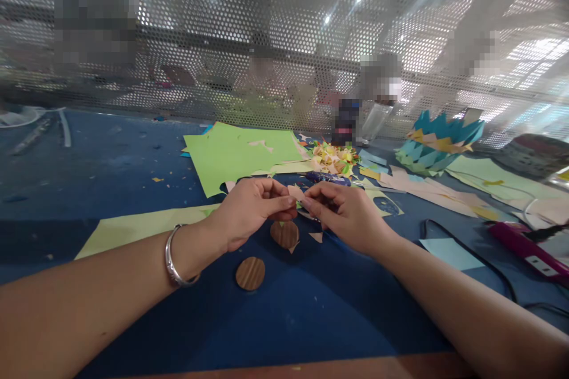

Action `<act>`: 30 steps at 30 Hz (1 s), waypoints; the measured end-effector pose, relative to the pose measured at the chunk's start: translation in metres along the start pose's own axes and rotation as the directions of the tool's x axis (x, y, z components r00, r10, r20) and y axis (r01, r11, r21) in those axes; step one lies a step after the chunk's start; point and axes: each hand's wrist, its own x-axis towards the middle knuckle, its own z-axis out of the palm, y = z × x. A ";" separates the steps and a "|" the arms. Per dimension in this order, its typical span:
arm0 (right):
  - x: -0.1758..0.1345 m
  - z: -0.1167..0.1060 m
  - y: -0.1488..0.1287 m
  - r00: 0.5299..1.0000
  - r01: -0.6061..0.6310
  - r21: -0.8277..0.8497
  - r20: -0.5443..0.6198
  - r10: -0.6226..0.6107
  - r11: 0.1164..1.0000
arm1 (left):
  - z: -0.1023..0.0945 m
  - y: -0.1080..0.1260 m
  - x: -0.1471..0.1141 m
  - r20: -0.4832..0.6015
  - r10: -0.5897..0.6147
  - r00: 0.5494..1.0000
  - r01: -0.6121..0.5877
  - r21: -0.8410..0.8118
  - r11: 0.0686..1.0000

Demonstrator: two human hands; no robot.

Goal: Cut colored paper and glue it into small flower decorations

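Note:
Between my two hands a small pale pink piece of paper (pixel 296 192) is pinched by the fingertips. My left hand (pixel 254 208), with a silver bangle on its wrist, grips the paper from the left; my right hand (pixel 344 210) grips it from the right. Just below the fingers lies a round brown wood-grain disc (pixel 284 234), with a pale paper scrap over its lower edge. A second wood-grain disc (pixel 250 273) rests nearer to me. Another pale scrap (pixel 316 237) lies under my right hand. Behind the hands is a blue tool (pixel 328 178), partly hidden.
Green sheets (pixel 242 157) and a heap of yellow and green paper pieces (pixel 335 157) lie beyond the hands. At right are a teal paper bowl shape (pixel 440 142), pink paper strips (pixel 431 189) and a magenta power strip (pixel 528 251) with black cable. A perforated metal screen (pixel 293 29) stands behind.

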 end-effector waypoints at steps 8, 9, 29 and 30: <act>-0.001 0.000 0.002 1.000 -0.004 0.001 0.003 0.004 1.000 | -0.004 0.000 0.001 0.115 -0.061 0.991 0.068 -0.053 0.996; -0.001 -0.001 0.002 1.000 -0.006 0.005 0.004 0.006 1.000 | -0.004 0.000 0.002 0.122 -0.068 0.990 0.075 -0.060 0.995; 0.000 0.000 -0.001 0.999 -0.032 0.053 0.031 0.030 0.998 | -0.003 -0.001 0.000 0.119 0.007 0.993 -0.006 -0.007 1.000; -0.001 0.000 -0.001 0.999 -0.032 0.053 0.033 0.030 0.998 | -0.003 -0.001 0.000 0.127 0.005 0.992 -0.004 -0.007 1.000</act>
